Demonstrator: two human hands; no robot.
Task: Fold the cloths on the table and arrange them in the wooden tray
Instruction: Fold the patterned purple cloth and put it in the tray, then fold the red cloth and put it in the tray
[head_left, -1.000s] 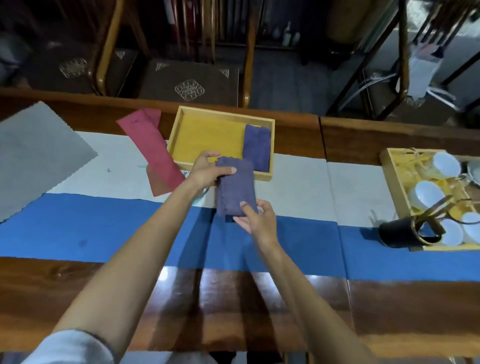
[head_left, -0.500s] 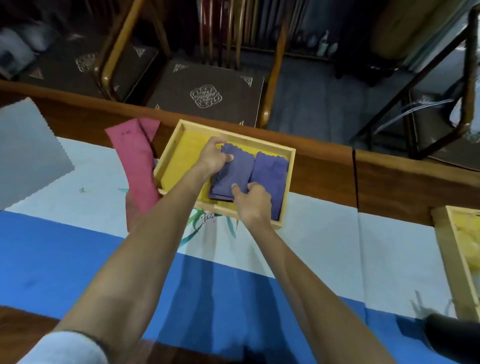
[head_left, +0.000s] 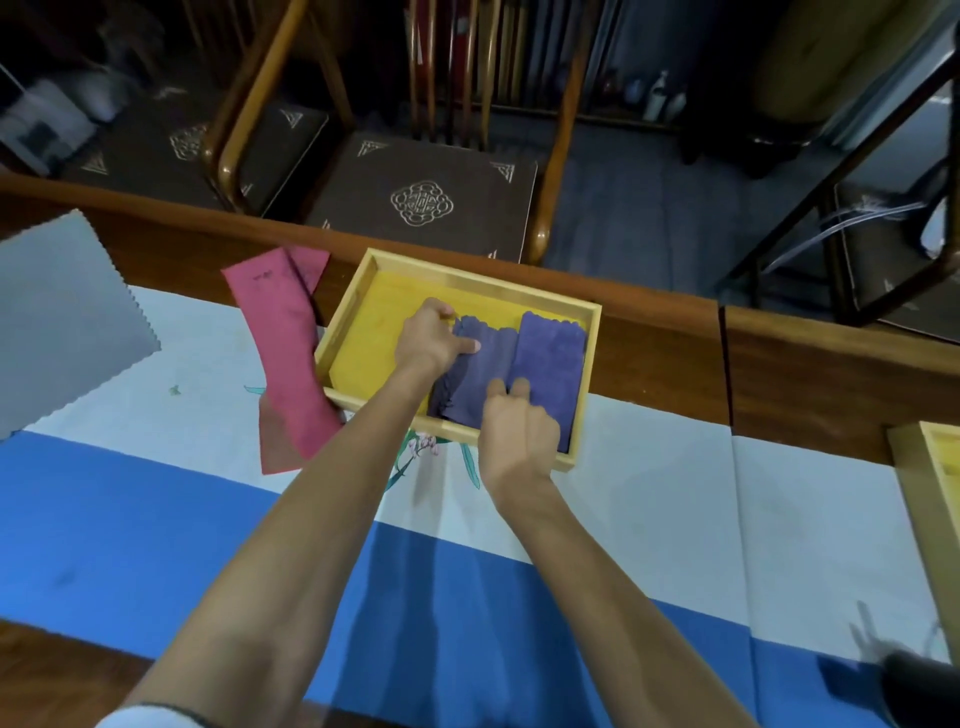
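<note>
Both hands are pressing a folded purple cloth (head_left: 475, 374) flat inside the yellow-lined wooden tray (head_left: 347, 332), left hand (head_left: 428, 345) at its far edge, right hand (head_left: 517, 431) at the near edge, fingers spread, not gripping. It is lying edge to edge with another folded purple cloth (head_left: 548, 369); bare yellow lining is sitting open on the left side.

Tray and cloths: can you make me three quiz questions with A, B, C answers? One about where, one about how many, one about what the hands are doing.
1. Where is the red cloth?
A. in the tray
B. left of the tray
C. on a chair

2. How many purple cloths lie in the tray?
A. one
B. two
C. four

3. What are the hands doing?
A. pressing on a purple cloth
B. lifting the tray
C. resting on the grey cloth

Answers:
1 B: the red cloth lies on the table beside the tray.
2 B: two purple cloths lie side by side.
3 A: the left hand and right hand rest on the left one.
</note>
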